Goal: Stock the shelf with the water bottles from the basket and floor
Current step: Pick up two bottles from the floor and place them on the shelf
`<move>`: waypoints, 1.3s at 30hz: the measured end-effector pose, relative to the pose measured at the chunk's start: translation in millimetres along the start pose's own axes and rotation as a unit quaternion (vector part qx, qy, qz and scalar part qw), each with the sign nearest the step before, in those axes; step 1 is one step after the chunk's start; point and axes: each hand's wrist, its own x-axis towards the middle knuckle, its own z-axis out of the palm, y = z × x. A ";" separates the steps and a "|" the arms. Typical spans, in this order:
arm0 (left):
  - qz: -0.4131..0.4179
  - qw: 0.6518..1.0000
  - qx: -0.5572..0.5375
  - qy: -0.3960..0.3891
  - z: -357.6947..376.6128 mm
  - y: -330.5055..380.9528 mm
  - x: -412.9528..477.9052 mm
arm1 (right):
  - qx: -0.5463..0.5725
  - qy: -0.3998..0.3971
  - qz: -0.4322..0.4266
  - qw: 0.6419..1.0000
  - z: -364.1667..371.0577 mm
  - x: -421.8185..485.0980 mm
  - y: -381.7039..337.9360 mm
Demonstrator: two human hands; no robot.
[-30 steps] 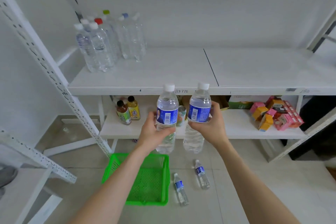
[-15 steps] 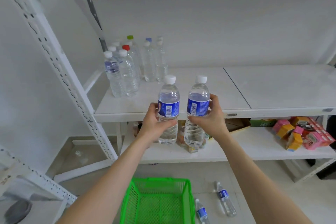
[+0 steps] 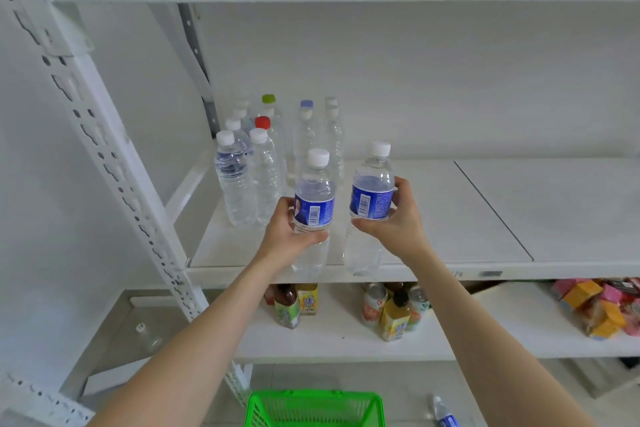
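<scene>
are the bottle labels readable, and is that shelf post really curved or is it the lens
Head view: the wide lens likely bows the shelf post; light is soft, no hard shadows; barcodes show on the left bottle in the left hand and the right bottle in the right hand, but print is too blurred to read; the clear back bottles fade into the wall.

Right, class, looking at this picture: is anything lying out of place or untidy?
Yes. One water bottle lies on the floor right of the green basket. A clear bottle lies tipped low on the left, and the coloured boxes sit in a jumbled heap.
</scene>
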 end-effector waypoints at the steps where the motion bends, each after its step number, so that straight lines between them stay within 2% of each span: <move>1: 0.000 1.000 -0.006 0.005 0.9 -1.9 8.5 | 0.001 -0.006 -0.001 1.000 3.5 10.1 1.9; 7: -0.006 0.999 -0.044 0.032 11.7 -20.6 58.3 | -0.005 -0.025 -0.014 1.000 21.4 61.4 23.3; 21: 0.003 0.997 -0.058 0.060 17.9 -46.3 128.8 | -0.007 -0.043 -0.012 0.999 53.0 130.8 58.4; 29: 0.013 0.996 -0.078 0.048 22.1 -57.2 139.4 | -0.007 -0.053 -0.025 0.998 62.1 144.4 68.6; 33: 0.000 0.997 -0.054 0.051 26.6 -75.3 131.2 | 0.010 -0.049 -0.017 0.999 63.3 137.7 77.3; 39: -0.042 0.990 -0.065 0.118 43.9 -95.7 105.0 | 0.044 -0.053 0.040 0.997 64.4 111.1 104.7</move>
